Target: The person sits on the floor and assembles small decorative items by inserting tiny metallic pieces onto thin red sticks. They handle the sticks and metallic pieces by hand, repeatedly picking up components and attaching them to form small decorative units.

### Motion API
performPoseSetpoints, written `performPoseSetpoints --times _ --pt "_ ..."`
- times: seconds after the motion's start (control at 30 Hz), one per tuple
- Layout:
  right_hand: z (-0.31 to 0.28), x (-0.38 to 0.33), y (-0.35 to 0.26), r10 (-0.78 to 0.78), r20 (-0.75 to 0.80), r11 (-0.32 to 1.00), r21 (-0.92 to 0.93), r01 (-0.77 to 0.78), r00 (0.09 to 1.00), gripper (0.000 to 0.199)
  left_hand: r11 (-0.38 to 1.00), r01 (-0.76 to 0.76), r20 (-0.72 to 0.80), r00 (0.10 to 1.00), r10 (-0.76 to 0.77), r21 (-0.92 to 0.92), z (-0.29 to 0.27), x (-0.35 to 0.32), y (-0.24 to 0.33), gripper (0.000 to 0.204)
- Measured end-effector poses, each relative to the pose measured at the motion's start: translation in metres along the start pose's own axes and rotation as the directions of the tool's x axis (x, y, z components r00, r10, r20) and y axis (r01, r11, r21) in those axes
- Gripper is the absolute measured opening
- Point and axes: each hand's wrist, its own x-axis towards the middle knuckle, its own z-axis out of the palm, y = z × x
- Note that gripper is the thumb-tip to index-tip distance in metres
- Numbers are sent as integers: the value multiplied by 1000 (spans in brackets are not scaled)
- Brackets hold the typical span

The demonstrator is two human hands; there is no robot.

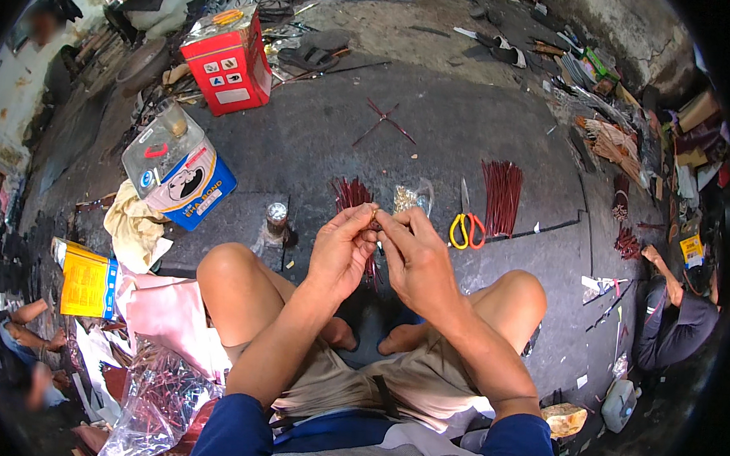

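My left hand (343, 247) and my right hand (417, 260) meet in front of my knees, fingertips pinched together. A thin dark red strip (371, 270) is between them, its ends hanging below the fingers. The exact spot gripped is mostly hidden by the fingers. Just beyond my hands lies a loose bunch of dark red strips (352, 195). Beside it is a clear plastic bag with small gold-coloured pieces (407, 199). Scissors (467, 226) with yellow and orange handles lie to the right, next to a larger bundle of dark red strips (501, 199). Farther off, several strips form a cross (384, 121).
A small tin (276, 214) stands left of my hands. Beyond it are a blue-and-white container (186, 175), a pale cloth (135, 224) and a red box (231, 73). Pink sheets (172, 312) and plastic scraps lie near my left knee. Another person (669, 318) sits at the far right.
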Motion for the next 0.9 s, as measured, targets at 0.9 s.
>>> performPoseSetpoints --times 0.9 --pt "-6 4 17 409 54 787 484 -382 911 18 1000 4 169 986 0 -19 2 6 0 11"
